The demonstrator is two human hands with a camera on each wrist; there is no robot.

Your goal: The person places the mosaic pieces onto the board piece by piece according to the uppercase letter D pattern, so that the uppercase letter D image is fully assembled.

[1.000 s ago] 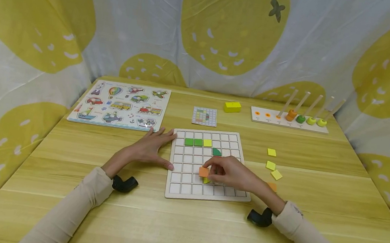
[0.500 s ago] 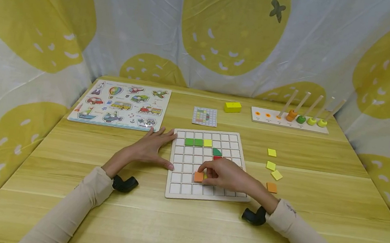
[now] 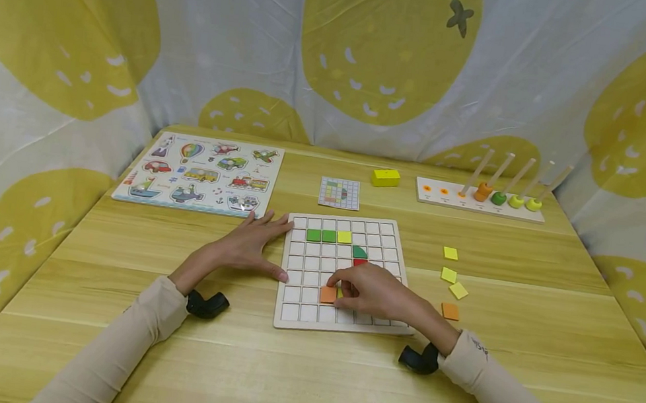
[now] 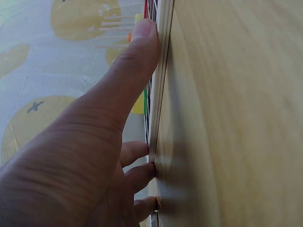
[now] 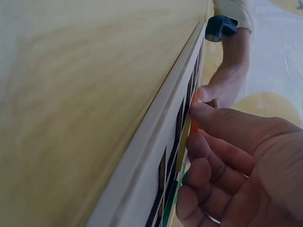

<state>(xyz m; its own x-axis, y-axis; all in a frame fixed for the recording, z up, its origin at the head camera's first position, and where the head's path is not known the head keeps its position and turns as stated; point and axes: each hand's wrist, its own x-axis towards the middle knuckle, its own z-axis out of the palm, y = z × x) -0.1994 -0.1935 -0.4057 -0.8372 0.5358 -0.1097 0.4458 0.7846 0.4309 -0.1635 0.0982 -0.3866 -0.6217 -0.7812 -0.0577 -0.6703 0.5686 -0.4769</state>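
- The right hand [image 3: 369, 291] is drawn narrow, thumb and fingertip pinching an orange tile [image 3: 328, 295] low at the grid board [image 3: 404, 328].
- That tile is at the third column from the left, second row from the near edge; I cannot tell whether it lies fully flat.
- A yellow piece [image 3: 340, 292] sits just right of it, mostly hidden by the fingers.
- The left hand [image 3: 249, 246] is spread wide, thumb and fingertips against the board's left edge.
- On the board's far side, two green tiles [image 3: 314, 235] and a yellow tile [image 3: 344, 237] run in a row.
- Nearer and to the right are a dark green quarter-round [image 3: 360, 252] and a partly covered red piece [image 3: 360, 263].
- Right of the board, three yellow tiles [image 3: 449, 274] lie loose on the bench [image 3: 255, 373], with a second orange tile [image 3: 450, 311] nearer.
- Beyond the board are a pattern card [image 3: 339, 193] and a yellow block [image 3: 385, 178].
- A picture puzzle [image 3: 200, 174] lies far left, a peg rack [image 3: 479, 205] far right.
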